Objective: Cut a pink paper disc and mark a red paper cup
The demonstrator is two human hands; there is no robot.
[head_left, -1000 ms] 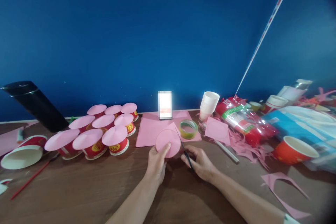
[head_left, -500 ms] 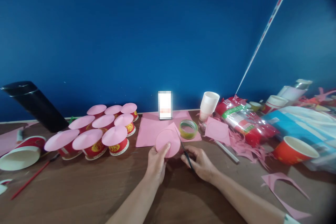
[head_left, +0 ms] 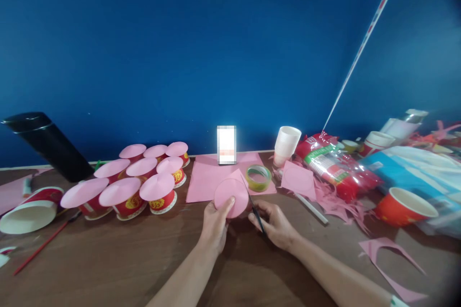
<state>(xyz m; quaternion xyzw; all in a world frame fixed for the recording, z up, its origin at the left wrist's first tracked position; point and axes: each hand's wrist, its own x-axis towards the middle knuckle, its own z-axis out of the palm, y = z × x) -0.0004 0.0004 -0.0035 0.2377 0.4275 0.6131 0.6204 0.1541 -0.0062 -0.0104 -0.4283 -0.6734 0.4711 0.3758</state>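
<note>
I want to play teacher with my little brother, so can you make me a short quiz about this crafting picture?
1. Pick one: what does the left hand hold up?
A. a pink paper circle
B. a tape roll
C. a white cup

2. True or false: the right hand has its grip on the scissors.

3. Fill in the number: ___ cups with pink tops stand in a group on the table, to the left of the hands.

Key
1. A
2. True
3. Nine
</note>
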